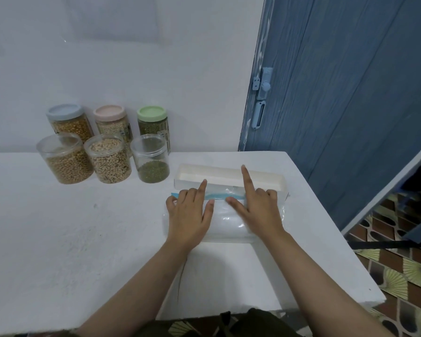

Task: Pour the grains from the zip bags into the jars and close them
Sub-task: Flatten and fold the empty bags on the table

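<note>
The zip bag (225, 220) lies flat near the right edge of the worktop (83, 239), its blue zip strip (219, 196) turned toward the far edge and lying just against a long white box (229, 177). Both hands rest on top of it: the left hand (188, 215) lies over the bag's left part with the forefinger stretched out and the other fingers bent at the strip, and the right hand (257, 210) covers the right part, forefinger pointing out over the box, thumb laid flat on the plastic; neither clearly pinches anything, so they seem to be pressing rather than holding. The step looks like working at the zip, and whether the bag holds grain cannot be told through the cloudy plastic. To do it well, the thumbs should find the two lips of the strip at one end and part them gradually, keeping the bag flat so nothing spills. Three open jars (107, 161) stand toward the far left of the worktop, part filled, with three lidded jars (110, 122) behind them against the wall; the green-grain jar (151, 161) is lowest and likeliest to need topping up.
</note>
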Motion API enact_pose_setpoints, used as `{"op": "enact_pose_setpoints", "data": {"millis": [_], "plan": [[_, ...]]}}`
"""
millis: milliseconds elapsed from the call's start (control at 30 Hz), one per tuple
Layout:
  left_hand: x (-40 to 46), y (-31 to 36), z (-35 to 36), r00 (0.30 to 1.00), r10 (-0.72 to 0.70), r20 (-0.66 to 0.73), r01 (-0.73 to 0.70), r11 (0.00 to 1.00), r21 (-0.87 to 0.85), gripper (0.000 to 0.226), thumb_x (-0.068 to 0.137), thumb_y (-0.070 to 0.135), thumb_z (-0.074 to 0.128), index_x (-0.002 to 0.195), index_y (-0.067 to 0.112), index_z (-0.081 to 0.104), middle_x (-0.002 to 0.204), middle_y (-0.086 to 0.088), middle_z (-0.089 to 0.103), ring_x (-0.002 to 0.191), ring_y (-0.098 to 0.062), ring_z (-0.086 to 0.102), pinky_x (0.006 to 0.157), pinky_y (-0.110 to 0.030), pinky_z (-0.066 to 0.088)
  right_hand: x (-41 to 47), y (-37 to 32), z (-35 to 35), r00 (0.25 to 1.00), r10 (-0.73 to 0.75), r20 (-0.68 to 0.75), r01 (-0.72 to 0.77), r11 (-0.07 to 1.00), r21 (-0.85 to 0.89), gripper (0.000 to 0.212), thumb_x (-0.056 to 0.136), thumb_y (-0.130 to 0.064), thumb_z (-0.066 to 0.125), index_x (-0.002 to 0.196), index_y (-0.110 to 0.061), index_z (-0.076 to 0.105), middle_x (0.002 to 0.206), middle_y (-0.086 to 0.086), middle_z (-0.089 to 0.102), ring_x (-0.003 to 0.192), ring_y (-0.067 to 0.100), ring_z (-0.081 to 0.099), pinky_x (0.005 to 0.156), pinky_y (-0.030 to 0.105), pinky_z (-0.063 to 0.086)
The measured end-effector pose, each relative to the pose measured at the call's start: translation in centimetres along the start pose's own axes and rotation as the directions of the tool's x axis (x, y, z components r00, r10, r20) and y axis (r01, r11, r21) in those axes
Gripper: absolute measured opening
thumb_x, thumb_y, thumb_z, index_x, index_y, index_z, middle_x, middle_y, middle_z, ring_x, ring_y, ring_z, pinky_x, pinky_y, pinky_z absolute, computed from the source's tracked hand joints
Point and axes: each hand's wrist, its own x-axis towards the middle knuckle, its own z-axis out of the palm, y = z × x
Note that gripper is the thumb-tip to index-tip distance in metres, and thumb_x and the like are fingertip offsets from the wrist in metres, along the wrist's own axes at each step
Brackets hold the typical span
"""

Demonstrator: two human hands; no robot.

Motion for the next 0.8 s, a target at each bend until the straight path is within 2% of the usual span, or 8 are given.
{"op": "enact_pose_setpoints", "data": {"millis": [100,200,333,433,533,600,700,800], "plan": [[1.7,0.8,-1.0,0.986,0.064,-0.151,-0.068,0.997,-0.019,0.058,0.099,0.047,0.020,0.149,0.022,0.035,0.123,-0.002,0.057,0.117,-0.021,0.048,0.098,-0.044,0.024,1.4,0.4,-1.5,0.985,-0.024,-0.172,0.023,1.000,-0.008,0.088,0.085,-0.079,0.018,0.156,-0.030,-0.002,0.077,0.000,0.055,0.074,0.019,0.050,0.087,0.040,0.035],[4.6,1.6,-2.3,0.945,0.113,-0.305,-0.125,0.992,-0.020,0.054,0.100,0.047,0.029,0.146,0.019,0.037,0.120,-0.003,0.058,0.114,-0.024,0.050,0.095,-0.043,0.024,3.9,0.6,-3.0,0.912,-0.082,-0.402,0.070,0.997,-0.045,0.088,0.089,-0.077,0.029,0.157,-0.023,0.016,0.069,-0.001,0.051,0.065,0.019,0.045,0.077,0.038,0.028],[8.8,2.1,-3.1,0.927,0.121,-0.355,-0.126,0.992,0.010,0.060,0.100,0.056,0.025,0.147,0.020,0.036,0.117,-0.002,0.060,0.112,-0.024,0.054,0.093,-0.044,0.028,7.8,1.0,-4.3,0.826,-0.124,-0.550,0.101,0.992,-0.072,0.086,0.087,-0.071,0.041,0.151,-0.015,0.036,0.065,-0.006,0.047,0.060,0.020,0.049,0.075,0.035,0.026],[11.2,2.0,-3.1,0.925,0.124,-0.359,-0.119,0.992,0.035,0.061,0.101,0.056,0.026,0.146,0.017,0.041,0.118,-0.003,0.061,0.116,-0.026,0.054,0.099,-0.047,0.029,10.0,1.2,-4.2,0.842,-0.075,-0.533,0.072,0.997,-0.026,0.086,0.087,-0.073,0.038,0.152,-0.017,0.036,0.062,-0.005,0.042,0.058,0.020,0.046,0.076,0.034,0.026],[10.8,1.8,-3.1,0.884,0.138,-0.447,-0.147,0.989,0.016,0.050,0.101,0.046,0.037,0.139,0.016,0.049,0.127,-0.005,0.056,0.123,-0.028,0.048,0.103,-0.050,0.030,10.9,1.6,-3.2,0.928,0.040,-0.370,-0.053,0.998,-0.025,0.090,0.085,-0.079,0.026,0.157,-0.025,0.022,0.068,0.001,0.056,0.068,0.023,0.055,0.082,0.036,0.028],[8.3,2.0,-2.5,0.862,0.129,-0.491,-0.185,0.980,-0.067,0.043,0.100,0.039,0.041,0.136,0.018,0.051,0.128,-0.006,0.054,0.121,-0.028,0.045,0.102,-0.046,0.029,10.7,2.3,-2.2,0.939,0.135,-0.318,-0.137,0.990,0.015,0.092,0.081,-0.081,0.019,0.158,-0.029,0.014,0.072,0.003,0.061,0.073,0.024,0.058,0.086,0.037,0.029],[4.3,2.2,-0.7,0.925,0.041,-0.379,-0.145,0.957,-0.250,0.052,0.098,0.043,0.041,0.146,0.022,0.034,0.124,-0.005,0.052,0.115,-0.025,0.045,0.101,-0.039,0.030,9.9,2.8,-1.1,0.921,0.272,-0.279,-0.248,0.962,0.117,0.096,0.079,-0.084,0.014,0.158,-0.029,0.007,0.068,0.002,0.062,0.072,0.024,0.059,0.088,0.038,0.029],[3.1,2.3,0.4,0.958,-0.105,-0.265,-0.011,0.916,-0.401,0.065,0.099,0.051,0.039,0.154,0.025,0.017,0.116,0.002,0.047,0.107,-0.016,0.041,0.101,-0.034,0.033,8.6,2.3,-1.1,0.898,0.367,-0.242,-0.309,0.919,0.244,0.090,0.086,-0.078,0.027,0.158,-0.030,0.005,0.069,0.006,0.063,0.067,0.017,0.051,0.091,0.040,0.032]]}}
